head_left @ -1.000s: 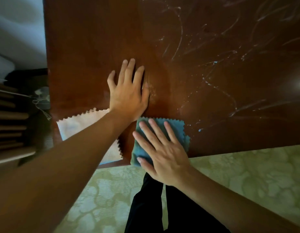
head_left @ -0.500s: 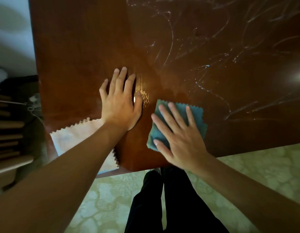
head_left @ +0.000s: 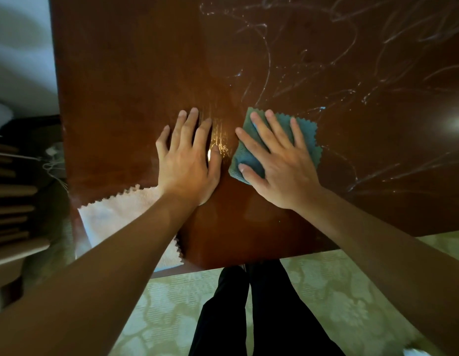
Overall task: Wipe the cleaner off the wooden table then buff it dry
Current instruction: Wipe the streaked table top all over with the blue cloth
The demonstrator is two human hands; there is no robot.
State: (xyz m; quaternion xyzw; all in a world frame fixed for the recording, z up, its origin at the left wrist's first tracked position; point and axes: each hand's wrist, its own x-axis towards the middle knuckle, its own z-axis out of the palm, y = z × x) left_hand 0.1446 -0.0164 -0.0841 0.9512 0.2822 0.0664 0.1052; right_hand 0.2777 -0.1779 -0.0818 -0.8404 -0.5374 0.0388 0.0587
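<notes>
The dark wooden table [head_left: 125, 73] fills the upper view. White streaks of cleaner [head_left: 295, 62] loop across its right and far part. My right hand [head_left: 277, 160] lies flat with straight fingers on a blue cloth [head_left: 306, 132] and presses it onto the wood. My left hand [head_left: 188, 158] rests flat on the bare wood just left of the cloth, fingers straight. A white cloth [head_left: 112, 214] lies at the near left corner, partly under my left forearm.
The table's near edge [head_left: 249, 263] runs just in front of my legs [head_left: 249, 312]. A patterned green floor [head_left: 339, 291] lies below. Slatted wooden furniture [head_left: 10, 201] stands to the left of the table.
My right hand has slid the blue cloth away from the near edge, up and to the right over the wood. My left hand has stayed flat in about the same spot.
</notes>
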